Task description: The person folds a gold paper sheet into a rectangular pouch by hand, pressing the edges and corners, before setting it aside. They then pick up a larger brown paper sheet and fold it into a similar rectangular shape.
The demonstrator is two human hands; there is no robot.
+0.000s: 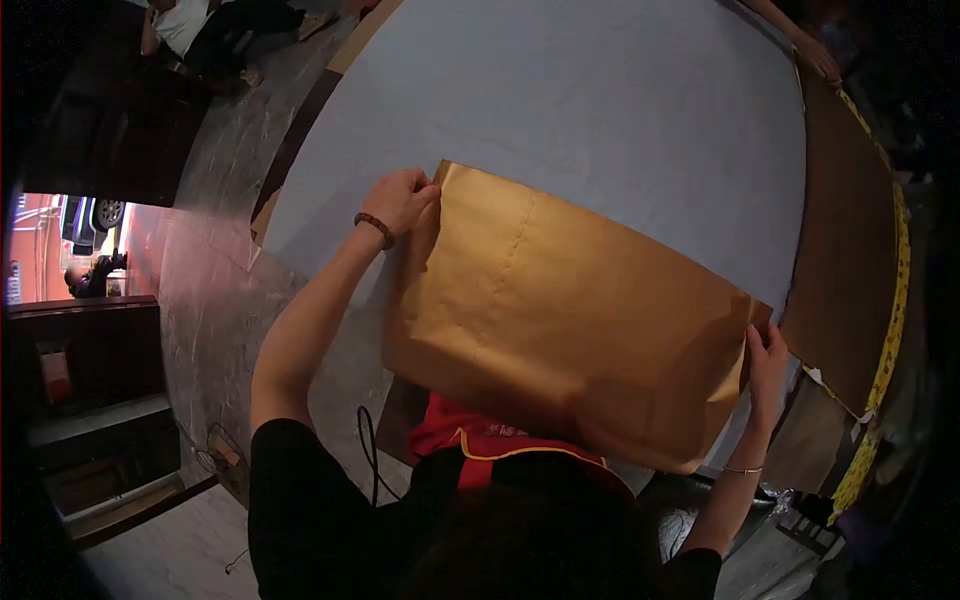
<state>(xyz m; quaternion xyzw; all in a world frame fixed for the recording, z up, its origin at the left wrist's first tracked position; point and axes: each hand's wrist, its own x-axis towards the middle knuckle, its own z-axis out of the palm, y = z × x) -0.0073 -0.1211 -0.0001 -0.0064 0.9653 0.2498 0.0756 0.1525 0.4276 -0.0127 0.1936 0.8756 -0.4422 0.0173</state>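
A large sheet of golden-brown paper (590, 290) is spread between my hands, over the near edge of a table with a pale grey-blue surface (600, 100). A line of small creases or perforations runs down its left part. My left hand (402, 202), with a beaded bracelet at the wrist, pinches the paper's upper left corner. At the right edge, below the upper right corner, my right hand (765, 365) grips the paper, its fingertips partly behind it. The near side of the sheet hangs down in front of a red apron (500, 425).
Another person's hand (815, 55) rests at the table's far right edge. Brown board (845, 240) and yellow tape (895, 290) line the right side. A seated person (215, 30) is at upper left. A black cable (367, 450) loops beside me. Dark wooden furniture (90, 360) stands left.
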